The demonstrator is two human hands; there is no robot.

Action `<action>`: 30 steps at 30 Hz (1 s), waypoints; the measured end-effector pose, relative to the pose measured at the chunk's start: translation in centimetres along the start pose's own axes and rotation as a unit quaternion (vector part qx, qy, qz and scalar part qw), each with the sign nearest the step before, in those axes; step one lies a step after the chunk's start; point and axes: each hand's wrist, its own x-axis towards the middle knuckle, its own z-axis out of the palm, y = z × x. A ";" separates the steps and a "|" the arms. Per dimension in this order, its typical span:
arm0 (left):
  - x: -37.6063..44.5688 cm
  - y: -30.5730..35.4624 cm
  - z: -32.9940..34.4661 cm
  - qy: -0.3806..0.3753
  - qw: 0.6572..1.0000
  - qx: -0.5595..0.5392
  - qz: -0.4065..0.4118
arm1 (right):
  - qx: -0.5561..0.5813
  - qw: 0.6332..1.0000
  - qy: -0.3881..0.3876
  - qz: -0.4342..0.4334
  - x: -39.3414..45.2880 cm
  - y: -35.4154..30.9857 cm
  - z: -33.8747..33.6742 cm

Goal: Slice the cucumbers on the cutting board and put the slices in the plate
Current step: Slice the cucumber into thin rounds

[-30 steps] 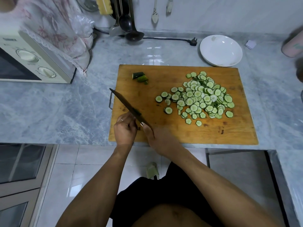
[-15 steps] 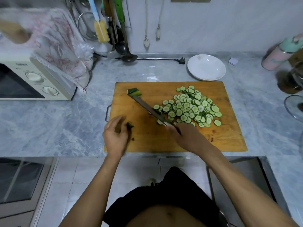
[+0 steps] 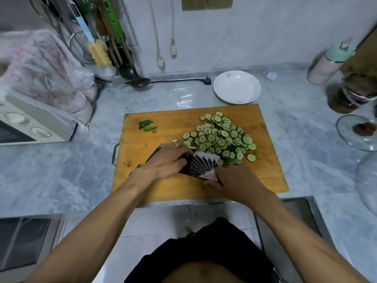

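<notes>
Both hands (image 3: 167,160) (image 3: 234,180) low on the knife (image 3: 200,164) — forearms converging.

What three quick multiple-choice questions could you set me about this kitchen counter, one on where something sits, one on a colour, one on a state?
1. Where does the round white plate sit?
A. On the grey marble counter beyond the far edge of the wooden cutting board
B. On top of the board
C. On the oven

2. What colour are the cucumber offcuts at the board's far left?
A. Red
B. Green
C. White

3. What state is the plate in?
A. Heaped with slices
B. Holding no slices yet
C. Upside down

Answers: 1 A, the plate rests on the counter just past the board. 2 B, the offcuts are dark and light green. 3 B, the pile of round green cucumber slices lies on the board, where the left hand and right hand work with the dark broad knife.
</notes>
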 end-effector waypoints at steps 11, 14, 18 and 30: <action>0.9 3.9 -1.0 0.299 0.948 -0.110 -0.022 | 0.249 0.968 0.005 -0.035 0.7 5.0 1.6; -1.3 2.5 -0.5 0.444 0.877 -0.160 -0.092 | 0.456 0.890 0.014 0.024 1.0 4.7 2.1; -3.5 -1.1 1.9 0.433 0.854 -0.157 -0.240 | 0.626 0.762 -0.095 0.135 1.9 2.8 1.1; -4.0 -5.4 6.8 0.332 0.874 -0.047 -0.351 | 0.654 0.715 -0.169 0.179 4.4 -1.1 3.8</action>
